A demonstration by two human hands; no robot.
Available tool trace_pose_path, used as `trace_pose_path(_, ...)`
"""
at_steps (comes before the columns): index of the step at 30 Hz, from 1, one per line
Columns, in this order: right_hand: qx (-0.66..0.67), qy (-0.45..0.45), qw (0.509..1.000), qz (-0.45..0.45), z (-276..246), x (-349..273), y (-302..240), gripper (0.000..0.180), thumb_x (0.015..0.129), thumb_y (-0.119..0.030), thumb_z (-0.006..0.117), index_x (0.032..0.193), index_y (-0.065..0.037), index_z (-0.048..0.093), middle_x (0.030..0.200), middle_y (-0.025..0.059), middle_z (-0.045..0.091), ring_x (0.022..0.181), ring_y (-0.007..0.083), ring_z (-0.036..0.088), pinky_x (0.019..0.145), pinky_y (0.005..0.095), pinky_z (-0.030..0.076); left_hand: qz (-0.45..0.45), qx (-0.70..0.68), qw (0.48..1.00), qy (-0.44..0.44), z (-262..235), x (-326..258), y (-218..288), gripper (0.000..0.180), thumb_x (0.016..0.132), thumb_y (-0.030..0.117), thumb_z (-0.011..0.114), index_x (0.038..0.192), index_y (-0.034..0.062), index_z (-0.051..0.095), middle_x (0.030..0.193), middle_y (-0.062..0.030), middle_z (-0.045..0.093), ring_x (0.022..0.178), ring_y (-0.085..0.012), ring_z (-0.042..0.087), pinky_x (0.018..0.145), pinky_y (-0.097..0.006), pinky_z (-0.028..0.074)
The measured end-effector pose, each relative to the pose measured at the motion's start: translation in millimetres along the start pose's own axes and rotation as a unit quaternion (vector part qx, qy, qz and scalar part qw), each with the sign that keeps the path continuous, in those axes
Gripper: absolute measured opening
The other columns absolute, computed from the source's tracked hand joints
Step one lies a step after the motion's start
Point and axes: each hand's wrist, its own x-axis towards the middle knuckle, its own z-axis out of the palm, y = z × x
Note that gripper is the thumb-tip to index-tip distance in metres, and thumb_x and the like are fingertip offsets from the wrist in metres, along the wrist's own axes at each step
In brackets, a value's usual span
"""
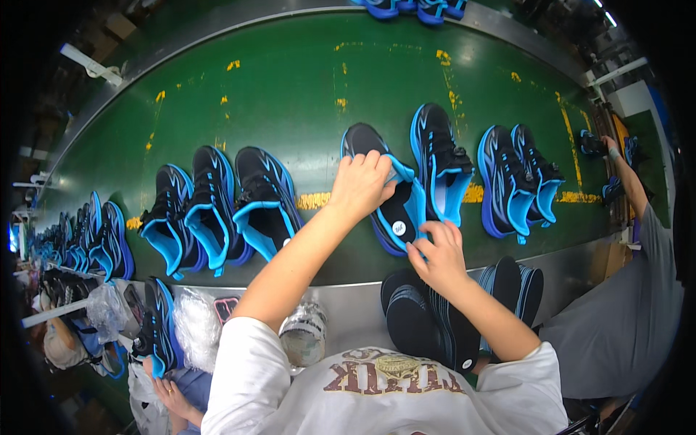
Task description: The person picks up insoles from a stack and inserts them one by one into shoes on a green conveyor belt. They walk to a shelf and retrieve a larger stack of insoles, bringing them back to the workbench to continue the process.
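Observation:
A black sneaker (397, 210) with bright blue lining stands on the green conveyor belt, toe pointing away from me. My left hand (362, 185) grips it at the tongue and the front of its opening, fingers bent inward. At the heel, my right hand (441, 255) is curled with thumb and fingertips pinching the blue collar edge. A black insole with a round white sticker shows inside the shoe. Close by on the right stands a matching sneaker (438, 163), which neither hand holds.
More sneakers (210, 199) stand to the left, and a pair (507, 177) to the right. Stacked black insoles (435, 315) lie on the metal ledge before me, with a clear plastic roll (303, 333) to their left. Co-workers (623, 304) sit on both sides.

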Motion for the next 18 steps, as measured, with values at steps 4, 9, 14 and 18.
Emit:
trace_pose_path(4,0.139,-0.008,0.978,0.153,8,-59,-3,0.017,0.075,-0.015,0.066,0.087,-0.004,0.062,0.106,0.0137,0.046,0.09,0.0309,0.052,0.075,0.0371,0.044,0.005,0.01,0.999,-0.031,-13,-11,26,0.035,0.058,0.03,0.072,0.074,0.0092,0.048,0.067,-0.0027,0.047,0.058,-0.0216,0.051,0.056,-0.034,0.035)
trace_pose_path(9,0.09,0.002,0.99,0.108,6,-68,-2,0.024,0.074,-0.014,0.065,0.096,-0.006,0.061,0.108,0.0139,0.047,0.093,0.0312,0.051,0.077,0.0377,0.043,-0.003,0.028,0.999,-0.025,-14,-20,36,0.033,0.06,0.028,0.07,0.076,0.0097,0.048,0.07,-0.0031,0.047,0.063,-0.0195,0.051,0.057,-0.033,0.036)
trace_pose_path(14,0.114,0.026,0.993,0.018,-33,-7,-31,0.029,0.076,-0.01,0.059,0.105,-0.006,0.057,0.108,0.014,0.049,0.095,0.0314,0.051,0.078,0.0379,0.043,-0.093,0.018,0.992,-0.089,14,-7,2,0.032,0.068,0.029,0.064,0.08,0.0046,0.047,0.073,-0.0089,0.053,0.061,-0.0264,0.057,0.054,-0.037,0.043)
trace_pose_path(18,0.284,0.094,0.936,-0.186,-116,15,-77,0.023,0.077,-0.005,0.057,0.1,-0.004,0.057,0.099,0.0152,0.055,0.086,0.0302,0.056,0.074,0.0352,0.045,-0.031,0.196,0.978,-0.063,20,-2,22,0.028,0.067,0.029,0.061,0.077,0.0048,0.051,0.069,-0.0072,0.053,0.059,-0.0221,0.057,0.053,-0.036,0.041)
